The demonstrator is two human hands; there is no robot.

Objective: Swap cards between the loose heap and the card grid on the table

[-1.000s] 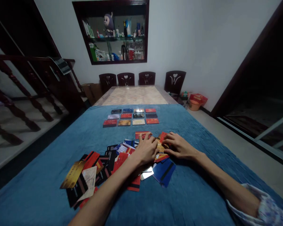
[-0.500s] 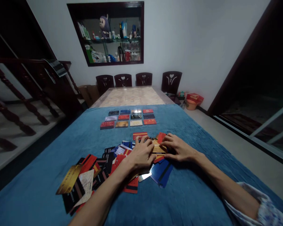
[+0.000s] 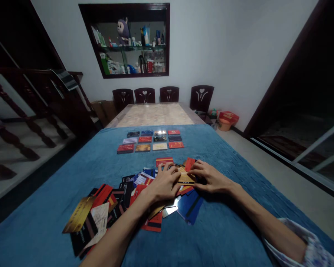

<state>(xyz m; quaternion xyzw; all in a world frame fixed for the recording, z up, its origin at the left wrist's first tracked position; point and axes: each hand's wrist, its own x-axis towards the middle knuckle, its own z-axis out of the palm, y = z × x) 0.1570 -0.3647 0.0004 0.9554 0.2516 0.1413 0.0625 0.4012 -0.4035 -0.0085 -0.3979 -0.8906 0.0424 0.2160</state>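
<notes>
A gold card [image 3: 186, 178] with a dark stripe lies between my two hands, over the right part of a loose heap of cards. My left hand [image 3: 166, 182], fingers curled, closes at its left end. At the right end, my right hand [image 3: 211, 177] pinches it between thumb and fingers. Under and around my hands are red, blue and black cards, among them a blue card [image 3: 189, 205] with a dark stripe. One red card [image 3: 164, 161] lies just beyond my left fingertips. My left forearm hides part of the heap.
Farther up the blue cloth [image 3: 225, 230], cards lie in three neat rows, including a gold one [image 3: 143, 148] and a cream one [image 3: 159, 146]. The heap stretches left to a shiny gold card [image 3: 79, 215]. Chairs [image 3: 202, 97] stand round the table's far end.
Both hands stay almost in place around the gold card. The whole view has shifted very slightly; the rows and heap look the same.
</notes>
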